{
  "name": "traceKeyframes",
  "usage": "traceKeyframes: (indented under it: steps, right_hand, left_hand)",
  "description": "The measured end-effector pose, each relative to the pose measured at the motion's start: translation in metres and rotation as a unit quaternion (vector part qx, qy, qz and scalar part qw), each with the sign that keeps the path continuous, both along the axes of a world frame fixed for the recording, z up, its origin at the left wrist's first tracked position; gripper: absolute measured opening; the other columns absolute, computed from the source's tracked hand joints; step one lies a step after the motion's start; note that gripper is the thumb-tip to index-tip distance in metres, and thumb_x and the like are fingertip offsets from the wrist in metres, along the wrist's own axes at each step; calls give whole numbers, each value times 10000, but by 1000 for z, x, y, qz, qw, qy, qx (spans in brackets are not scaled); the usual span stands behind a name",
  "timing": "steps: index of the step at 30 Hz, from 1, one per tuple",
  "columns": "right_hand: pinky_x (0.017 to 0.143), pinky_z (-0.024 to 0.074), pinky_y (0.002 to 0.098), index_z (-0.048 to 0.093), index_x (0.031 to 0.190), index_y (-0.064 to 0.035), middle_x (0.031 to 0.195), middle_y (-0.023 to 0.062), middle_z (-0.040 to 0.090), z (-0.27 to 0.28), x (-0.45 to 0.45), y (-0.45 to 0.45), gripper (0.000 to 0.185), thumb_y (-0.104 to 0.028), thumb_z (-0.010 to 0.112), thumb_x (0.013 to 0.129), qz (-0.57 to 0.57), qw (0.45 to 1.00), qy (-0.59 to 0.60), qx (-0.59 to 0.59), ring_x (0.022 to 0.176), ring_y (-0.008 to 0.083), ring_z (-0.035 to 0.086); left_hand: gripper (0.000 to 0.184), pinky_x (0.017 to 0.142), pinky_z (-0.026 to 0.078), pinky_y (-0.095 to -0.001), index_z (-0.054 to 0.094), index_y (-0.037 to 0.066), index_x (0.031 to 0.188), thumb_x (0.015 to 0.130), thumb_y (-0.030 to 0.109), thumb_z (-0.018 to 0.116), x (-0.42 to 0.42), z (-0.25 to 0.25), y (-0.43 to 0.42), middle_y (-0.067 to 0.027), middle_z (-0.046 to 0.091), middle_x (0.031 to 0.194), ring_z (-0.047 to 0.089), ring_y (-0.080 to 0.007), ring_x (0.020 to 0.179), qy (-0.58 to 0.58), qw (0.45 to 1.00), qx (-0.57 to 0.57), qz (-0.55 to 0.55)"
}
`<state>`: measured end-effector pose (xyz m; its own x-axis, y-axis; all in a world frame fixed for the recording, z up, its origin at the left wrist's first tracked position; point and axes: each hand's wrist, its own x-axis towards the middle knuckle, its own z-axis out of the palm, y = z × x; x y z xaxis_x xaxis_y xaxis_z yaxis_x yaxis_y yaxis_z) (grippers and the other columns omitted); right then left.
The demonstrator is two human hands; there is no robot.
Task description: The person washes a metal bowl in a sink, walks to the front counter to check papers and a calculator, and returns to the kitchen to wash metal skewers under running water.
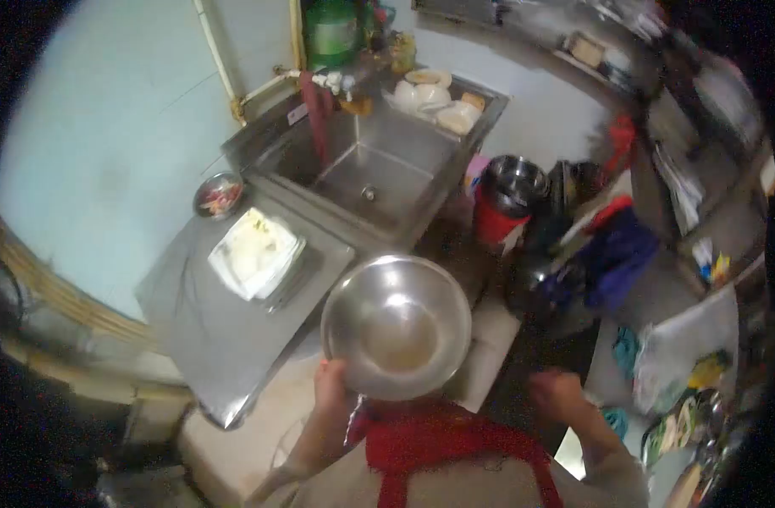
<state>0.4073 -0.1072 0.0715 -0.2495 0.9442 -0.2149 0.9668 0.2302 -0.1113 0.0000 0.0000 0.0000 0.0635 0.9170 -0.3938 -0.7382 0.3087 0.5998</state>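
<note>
Metal mixing bowl [397,328]: near the bench [235,356], in front of the sink [387,182].
Left hand [330,383]: partly curled, gripping bowl's rim.
Right hand [557,395]: apart from bowl, blurred; opening and contents indiscernible.

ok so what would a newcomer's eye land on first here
Probably the big shiny metal bowl at the centre, held at its rim by the left hand. Next, the steel sink beyond it, with a dark red cloth hanging over its edge, and the bright white container on the counter to the left.
</note>
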Motion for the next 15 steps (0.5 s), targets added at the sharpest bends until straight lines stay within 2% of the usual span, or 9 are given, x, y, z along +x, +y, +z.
traceKeyframes:
  steps: [2,3,6,7,8,10,12,14,15]
  right_hand:
    - [643,496,433,624,944,-129,836,121,632,50,-16,116,230,-201,646,726,7,981,108,161,747,323,605]
    - [678,492,421,621,940,-122,865,118,631,74,-29,170,216,-205,642,741,18,974,131,185,781,318,602]
    - [786,469,391,612,938,-97,948,116,623,113,-69,307,194,-198,624,773,85,936,234,249,878,306,589]
    - [780,465,396,611,922,-82,932,125,618,114,-81,349,179,-196,615,783,119,916,287,252,862,309,587]
    - [773,460,400,610,907,-68,916,134,613,113,-91,390,169,-193,606,793,151,893,338,256,846,312,585]
    - [727,456,423,606,864,-42,851,143,596,118,-108,468,176,-206,594,801,185,904,334,190,799,325,575]
    - [685,445,445,590,787,-32,804,151,573,109,-128,564,187,-218,581,808,188,908,341,154,768,333,561]
    - [683,453,443,569,808,-35,808,143,578,120,-161,655,202,-237,571,808,232,872,354,245,790,330,571]
    - [709,459,430,563,888,-34,849,140,586,118,-180,702,216,-228,584,795,226,884,312,266,814,313,581]
  left_hand:
    - [260,732,497,-349,543,-13,1002,750,21,487,29,13,67,-95,597,923,598,-218,811,-42,997,0,65]
    - [250,797,480,-362,536,-10,1024,779,38,508,37,25,101,-102,600,950,594,-224,866,-72,996,32,47]
    - [243,838,466,-367,530,-8,1041,815,80,535,56,33,190,-110,601,990,583,-226,922,-78,995,40,54]
    - [347,820,464,-386,508,59,1115,811,211,577,63,11,223,-91,605,982,586,-241,880,-31,993,43,103]
    - [305,816,470,-387,514,44,1085,820,184,571,62,16,250,-94,602,981,585,-236,889,-41,993,22,108]
    - [221,809,481,-391,527,15,1023,837,130,560,67,27,314,-100,595,981,582,-227,908,-68,991,-16,113]
    - [211,786,485,-411,525,23,1011,845,148,562,73,-18,379,-99,586,957,577,-233,878,-73,986,-37,144]
    - [211,779,486,-419,527,35,1014,847,159,563,80,-63,442,-104,581,956,573,-234,874,-85,983,-45,158]
    - [221,737,496,-401,533,31,1008,845,176,570,85,-93,472,-106,573,959,569,-238,844,-85,984,-43,151]
